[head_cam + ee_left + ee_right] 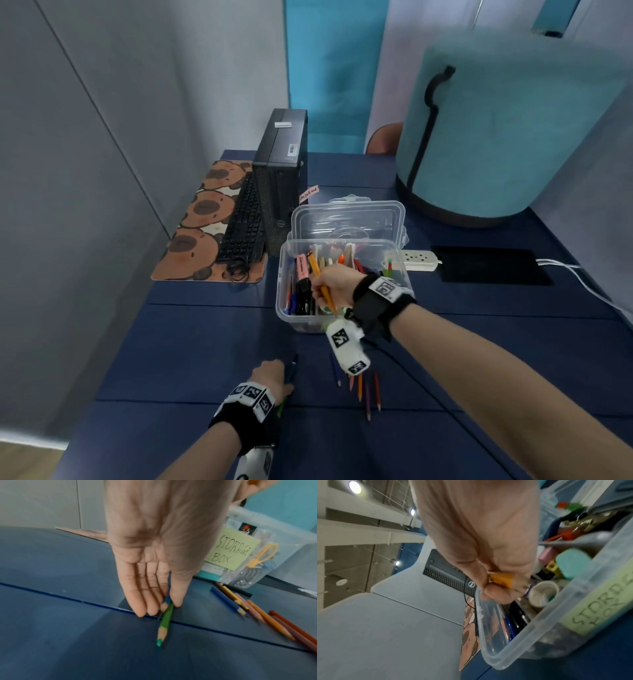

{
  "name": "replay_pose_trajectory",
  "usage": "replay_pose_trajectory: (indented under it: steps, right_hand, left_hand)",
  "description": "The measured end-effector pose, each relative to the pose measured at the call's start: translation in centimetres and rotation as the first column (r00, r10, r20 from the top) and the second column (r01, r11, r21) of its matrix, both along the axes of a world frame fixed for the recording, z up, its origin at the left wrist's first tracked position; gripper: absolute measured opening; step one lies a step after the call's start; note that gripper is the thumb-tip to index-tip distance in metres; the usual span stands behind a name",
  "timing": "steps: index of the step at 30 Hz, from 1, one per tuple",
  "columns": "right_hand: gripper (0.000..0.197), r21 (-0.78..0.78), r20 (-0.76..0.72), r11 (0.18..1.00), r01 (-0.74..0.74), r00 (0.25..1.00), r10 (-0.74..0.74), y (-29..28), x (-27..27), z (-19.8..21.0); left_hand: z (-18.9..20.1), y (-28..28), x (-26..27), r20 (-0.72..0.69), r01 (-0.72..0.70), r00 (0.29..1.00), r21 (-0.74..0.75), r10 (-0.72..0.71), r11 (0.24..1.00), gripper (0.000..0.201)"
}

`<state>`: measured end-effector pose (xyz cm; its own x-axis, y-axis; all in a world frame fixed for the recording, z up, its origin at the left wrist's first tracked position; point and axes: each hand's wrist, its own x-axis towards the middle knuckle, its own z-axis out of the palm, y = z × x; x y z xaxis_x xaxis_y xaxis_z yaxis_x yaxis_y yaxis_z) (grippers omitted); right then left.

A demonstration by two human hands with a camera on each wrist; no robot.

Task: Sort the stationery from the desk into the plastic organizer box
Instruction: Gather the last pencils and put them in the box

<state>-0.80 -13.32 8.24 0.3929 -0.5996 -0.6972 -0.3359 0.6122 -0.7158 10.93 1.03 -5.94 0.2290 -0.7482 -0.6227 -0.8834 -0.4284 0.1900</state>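
Observation:
The clear plastic organizer box [281,274], with a green "STORAGE BOX" label [229,550], stands mid-desk, full of pens, markers and scissors. My right hand [320,286] hovers over its near left part and pinches an orange pencil [315,270], also seen in the right wrist view [502,580] just above the box rim [481,615]. My left hand [164,609] is down on the blue desk in front of the box, thumb and straight fingers pinching a green pencil [164,624] and a blue pencil [167,599]. Several loose colored pencils [363,390] lie to its right.
The box's lid [346,219] leans behind it. A black PC tower [281,171], a keyboard [243,222] and a capybara desk mat [191,246] are at the left. A power strip [419,260], a black pad [489,263] and a large teal covered object [507,130] are at the right.

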Motion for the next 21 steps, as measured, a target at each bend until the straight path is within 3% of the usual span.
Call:
replay_pose_trajectory:
  steps: [5, 7, 10, 12, 13, 14, 15, 16, 18, 19, 21]
  right_hand:
    - [0.026, -0.02, -0.031, 0.999, 0.05, 0.998, -0.051, -1.7, 3.6, -1.4]
    - [0.025, -0.054, -0.044, 0.998, 0.031, 0.998, -0.034, -2.2, 4.4, -1.9]
    - [0.016, -0.154, -0.04, 0.987, -0.039, 0.999, 0.033, -2.5, 4.9, -2.8]
    - [0.03, -0.226, -0.15, 0.962, -0.154, 0.981, 0.122, -3.0, 4.8, -3.5]
    - [0.034, -0.304, -0.325, 0.897, -0.321, 0.92, 0.219, -2.8, 4.9, -3.0]
    - [0.036, -0.428, -0.555, 0.68, -0.595, 0.767, 0.321, -2.3, 4.9, -3.6]
    - [0.037, -0.425, -0.676, 0.555, -0.715, 0.659, 0.331, -1.9, 5.0, -3.7]
    - [0.037, -0.413, -0.703, 0.548, -0.727, 0.637, 0.316, -2.0, 5.3, -3.8]
    - [0.035, -0.478, -0.567, 0.635, -0.607, 0.765, 0.305, -1.2, 5.5, -3.2]
    - [0.036, -0.472, -0.437, 0.747, -0.469, 0.86, 0.264, -0.8, 5.4, -2.8]
    - [0.042, -0.392, -0.218, 0.869, -0.303, 0.948, 0.233, 0.0, 4.3, -1.9]
  left_hand:
    - [0.0, 0.8, 2.4, 0.005, -0.012, 1.0, -0.011, 0.012, 1.0, 0.035]
    - [0.0, 1.1, 3.2, -0.05, -0.026, 0.998, -0.008, 0.026, 1.0, 0.025]
    - [-0.2, 1.5, 3.8, -0.13, -0.048, 0.991, -0.029, 0.044, 0.998, 0.017]
    - [-0.2, 1.6, 3.9, -0.143, -0.053, 0.989, -0.038, 0.047, 0.998, 0.018]
    - [-0.2, 1.6, 3.9, -0.147, -0.054, 0.988, -0.043, 0.047, 0.998, 0.02]
    - [-0.1, 1.6, 3.9, -0.148, -0.052, 0.988, -0.049, 0.044, 0.997, 0.021]
    - [-0.1, 1.6, 3.9, -0.146, -0.047, 0.988, -0.054, 0.039, 0.997, 0.021]
    - [-0.1, 1.7, 3.8, -0.142, -0.039, 0.989, -0.058, 0.031, 0.998, 0.021]
    - [-0.2, 1.7, 3.9, -0.138, -0.028, 0.99, -0.062, 0.019, 0.998, 0.02]
    - [-0.3, 1.8, 3.9, -0.141, -0.03, 0.99, -0.062, 0.021, 0.998, 0.021]
    - [-0.4, 1.9, 3.9, -0.135, -0.03, 0.991, -0.063, 0.021, 0.998, 0.022]
